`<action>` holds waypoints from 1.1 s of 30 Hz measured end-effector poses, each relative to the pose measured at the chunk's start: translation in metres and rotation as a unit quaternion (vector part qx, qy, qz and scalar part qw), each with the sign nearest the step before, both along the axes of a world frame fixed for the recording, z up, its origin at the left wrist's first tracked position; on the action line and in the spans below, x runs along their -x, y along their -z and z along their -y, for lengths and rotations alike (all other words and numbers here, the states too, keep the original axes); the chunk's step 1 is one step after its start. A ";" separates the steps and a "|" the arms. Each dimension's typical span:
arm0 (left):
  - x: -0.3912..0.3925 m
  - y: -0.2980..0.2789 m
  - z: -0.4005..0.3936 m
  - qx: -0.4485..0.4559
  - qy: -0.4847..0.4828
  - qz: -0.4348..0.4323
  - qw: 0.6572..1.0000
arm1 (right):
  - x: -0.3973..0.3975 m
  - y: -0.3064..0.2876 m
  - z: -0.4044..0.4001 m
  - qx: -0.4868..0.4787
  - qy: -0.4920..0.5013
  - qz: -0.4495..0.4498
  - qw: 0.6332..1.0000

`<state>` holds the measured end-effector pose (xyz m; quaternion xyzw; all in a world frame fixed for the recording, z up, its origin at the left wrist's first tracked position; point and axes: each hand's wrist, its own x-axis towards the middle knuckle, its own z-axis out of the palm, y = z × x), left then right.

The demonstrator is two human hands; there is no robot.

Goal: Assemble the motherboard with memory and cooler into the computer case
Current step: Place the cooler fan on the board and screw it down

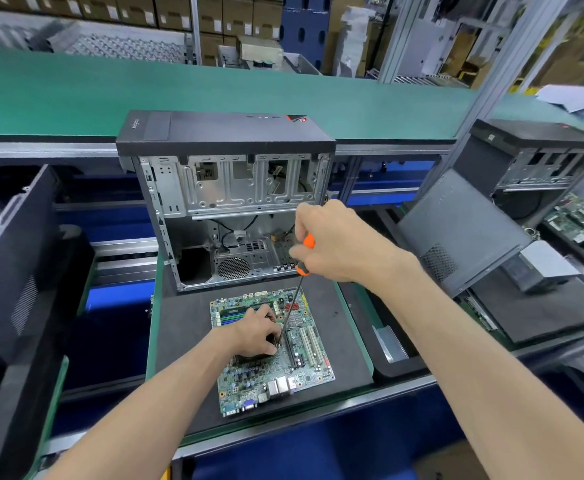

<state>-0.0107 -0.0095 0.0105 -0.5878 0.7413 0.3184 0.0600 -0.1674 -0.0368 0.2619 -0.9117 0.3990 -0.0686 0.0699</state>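
A green motherboard point(304, 372) lies flat on a black mat point(179, 327) in front of an open computer case point(228, 202). A memory stick point(235, 311) sits in the slots at the board's far left. My left hand point(259, 332) rests on the dark cooler point(249, 358) in the board's middle, fingers curled over it. My right hand point(332, 240) grips the orange and black handle of a screwdriver point(292, 303). Its long shaft slants down and its tip meets the cooler's right corner beside my left fingers.
A black side panel point(10, 258) leans at the left. At the right a grey panel point(456, 230) leans against another open case point(539, 157), with a second motherboard point(577, 216) beyond. A green conveyor belt point(76, 98) runs behind the case.
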 end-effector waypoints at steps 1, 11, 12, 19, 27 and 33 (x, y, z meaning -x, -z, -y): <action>0.000 0.000 0.000 0.000 0.000 0.000 1.000 | -0.002 0.004 -0.003 0.044 0.023 -0.016 0.999; 0.002 -0.004 -0.003 0.000 0.004 0.005 1.000 | 0.001 -0.005 -0.005 -0.041 -0.049 0.015 0.998; 0.002 -0.004 -0.003 0.000 0.004 0.004 1.000 | -0.002 -0.001 -0.006 0.000 -0.027 0.010 1.000; 0.001 -0.004 -0.004 0.005 0.004 -0.014 1.000 | 0.002 0.000 -0.004 0.057 -0.008 -0.018 0.998; 0.001 -0.006 -0.003 0.000 0.009 -0.015 1.000 | 0.002 0.004 -0.004 0.009 -0.007 0.018 1.000; 0.000 -0.004 -0.003 0.009 0.004 -0.018 1.000 | 0.001 0.004 -0.006 0.069 -0.005 0.011 0.998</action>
